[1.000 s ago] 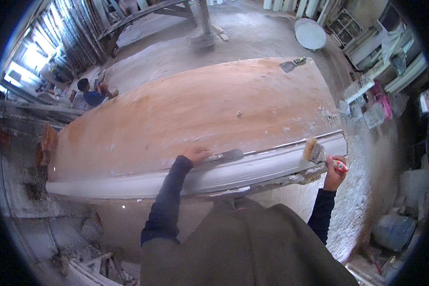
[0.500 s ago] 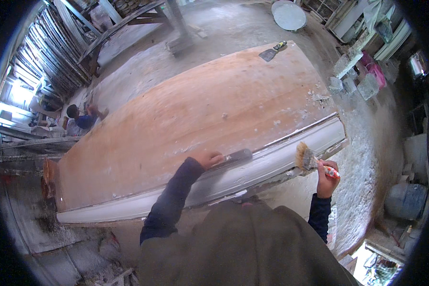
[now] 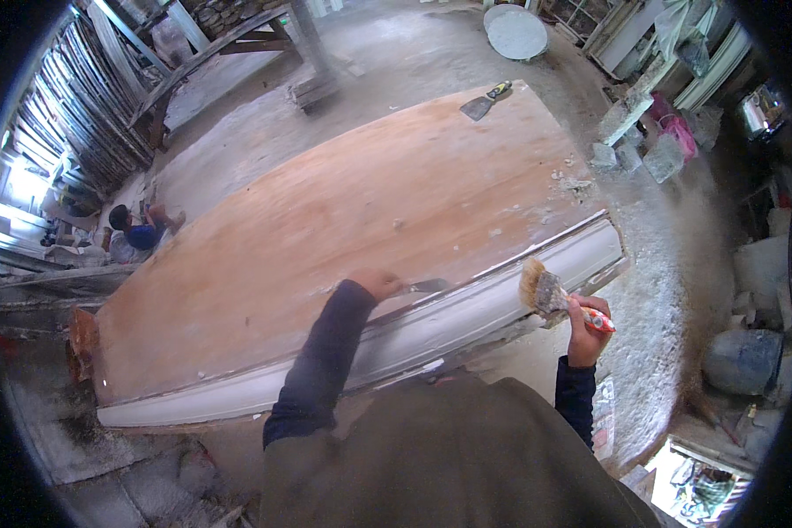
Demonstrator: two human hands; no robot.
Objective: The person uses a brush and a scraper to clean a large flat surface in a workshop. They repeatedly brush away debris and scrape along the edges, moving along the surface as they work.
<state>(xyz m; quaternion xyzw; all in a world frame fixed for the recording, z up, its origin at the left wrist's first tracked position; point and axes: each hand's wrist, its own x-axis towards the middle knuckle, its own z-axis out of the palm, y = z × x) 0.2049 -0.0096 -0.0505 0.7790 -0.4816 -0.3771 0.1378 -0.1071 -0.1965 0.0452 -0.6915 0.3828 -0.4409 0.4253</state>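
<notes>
on the dusty workshop floor (image 3: pixel 678 264), a wide wooden panel (image 3: pixel 352 229)

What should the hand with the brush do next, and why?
Probably lower the brush onto the white edge of the board. The right hand holds it just off that edge, bristles up, while the left hand presses a scraper along the same edge.

sleeves (image 3: pixel 326 352): dark navy, long, worn to both wrists | torso (image 3: pixel 440 458): olive-brown garment, lower centre | hands: bare
</notes>
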